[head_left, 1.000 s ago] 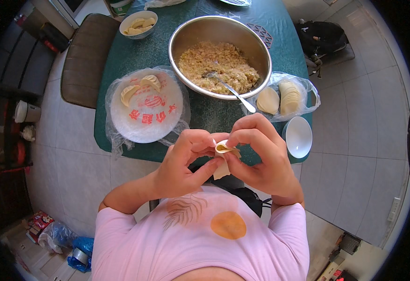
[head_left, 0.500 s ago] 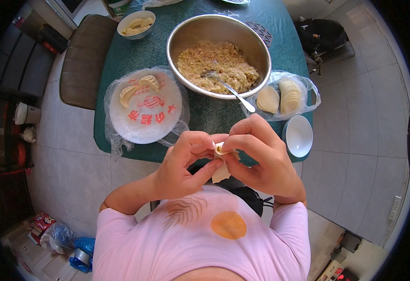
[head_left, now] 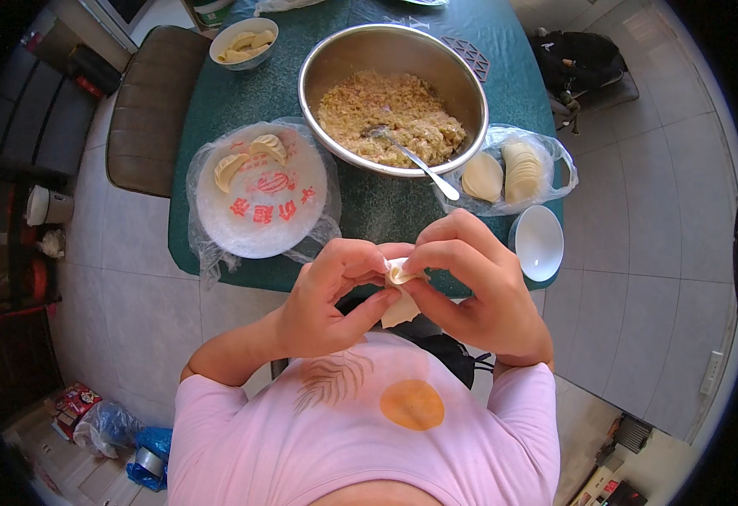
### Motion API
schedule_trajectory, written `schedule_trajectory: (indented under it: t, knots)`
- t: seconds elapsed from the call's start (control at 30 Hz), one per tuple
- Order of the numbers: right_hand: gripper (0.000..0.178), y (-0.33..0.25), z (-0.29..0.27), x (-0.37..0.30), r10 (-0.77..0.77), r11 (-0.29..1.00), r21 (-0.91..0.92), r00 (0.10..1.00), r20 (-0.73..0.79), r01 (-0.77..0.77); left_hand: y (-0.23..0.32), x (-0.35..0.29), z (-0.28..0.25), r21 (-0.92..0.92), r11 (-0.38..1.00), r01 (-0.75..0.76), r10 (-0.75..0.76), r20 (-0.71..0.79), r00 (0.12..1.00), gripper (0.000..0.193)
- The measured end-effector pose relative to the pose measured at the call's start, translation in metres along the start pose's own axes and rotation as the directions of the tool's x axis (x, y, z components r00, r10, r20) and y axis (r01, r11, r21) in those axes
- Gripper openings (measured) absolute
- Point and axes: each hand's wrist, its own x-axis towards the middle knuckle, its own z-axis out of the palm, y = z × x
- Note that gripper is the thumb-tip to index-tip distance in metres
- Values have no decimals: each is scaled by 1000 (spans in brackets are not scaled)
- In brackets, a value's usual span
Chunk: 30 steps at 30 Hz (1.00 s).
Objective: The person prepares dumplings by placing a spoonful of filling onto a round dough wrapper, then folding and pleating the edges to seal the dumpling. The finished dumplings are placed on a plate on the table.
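Pale, half-folded dough dumpling wrapper (head_left: 400, 291) at frame centre, below the green table edge — top edge pinched between left hand (head_left: 331, 299) and right hand (head_left: 474, 287), both closed on it; lower flap hangs loose.

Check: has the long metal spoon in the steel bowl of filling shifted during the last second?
No. The metal spoon lies as before, handle resting over the steel bowl's near rim.

We see a shiny metal bowl (head_left: 393, 51), crinkly clear plastic wrap (head_left: 261, 192), a glossy white ceramic bowl (head_left: 538, 242), a matt soft dough wrapper (head_left: 400, 291), our pink cloth shirt (head_left: 369, 438).
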Motion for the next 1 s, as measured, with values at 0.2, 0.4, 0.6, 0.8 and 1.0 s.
schedule_trajectory:
  t: [0.2, 0.4, 0.6, 0.8, 1.0]
  knots:
    - [24, 2, 0, -4, -69, 995, -68, 998, -4, 68, 0, 2, 2, -32, 997, -64, 64, -9, 998, 33]
    - [25, -3, 4, -2, -41, 999, 2, 997, -67, 42, -1, 1, 1, -25, 995, -99, 99, -3, 995, 35]
    - [26, -2, 1, -1, -210, 967, -149, 978, -5, 207, 0, 2, 0, 3, 988, -151, 151, 24, 988, 37]
    - [27, -1, 4, -2, -253, 956, -164, 967, -29, 245, -1, 5, -2, 168, 949, -266, 264, 32, 964, 39]
    - [28, -6, 1, -3, -201, 977, -75, 979, -35, 198, -3, 6, 0, 187, 938, -292, 295, 14, 956, 38]
